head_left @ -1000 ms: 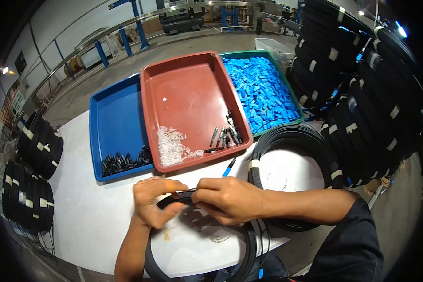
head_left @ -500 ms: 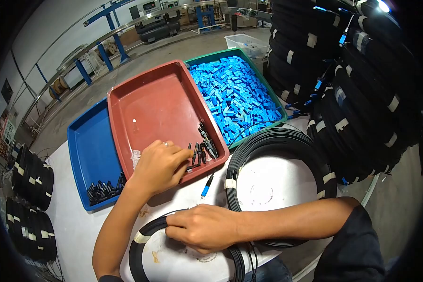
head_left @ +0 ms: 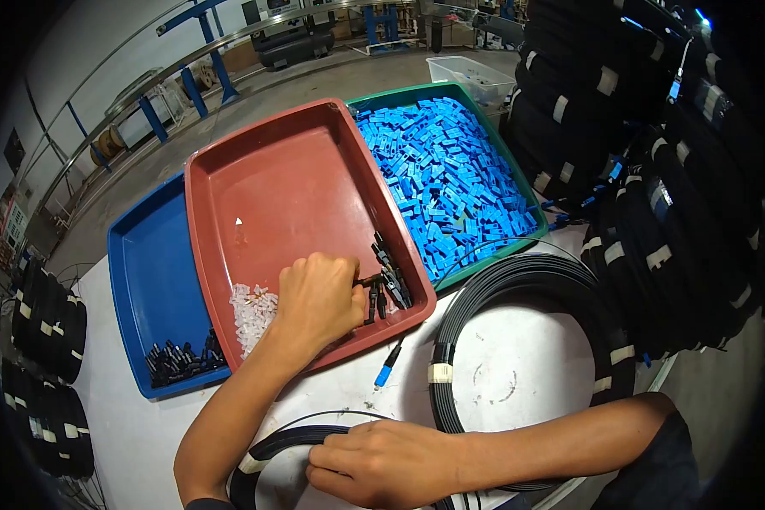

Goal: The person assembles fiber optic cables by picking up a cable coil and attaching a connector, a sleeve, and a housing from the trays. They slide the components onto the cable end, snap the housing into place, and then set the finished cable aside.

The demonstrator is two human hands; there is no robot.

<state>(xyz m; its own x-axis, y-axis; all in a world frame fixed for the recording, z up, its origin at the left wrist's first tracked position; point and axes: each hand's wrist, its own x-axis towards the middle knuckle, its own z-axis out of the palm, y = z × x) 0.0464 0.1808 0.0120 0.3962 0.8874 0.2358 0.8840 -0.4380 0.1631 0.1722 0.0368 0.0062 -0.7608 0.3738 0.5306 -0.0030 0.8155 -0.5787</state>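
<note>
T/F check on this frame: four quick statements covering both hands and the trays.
1. The left hand is inside the red plastic tray, at the small black parts. True.
2. The right hand holds a blue connector. False: it grips the taped black cable coil.
3. The green tray holds blue plastic pieces. True.
4. The blue plastic tray holds clear pieces. False: black pieces lie in its near corner.

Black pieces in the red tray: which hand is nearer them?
Left. The left hand is in the red tray, at the black pieces; the right hand holds a cable coil outside it.
</note>
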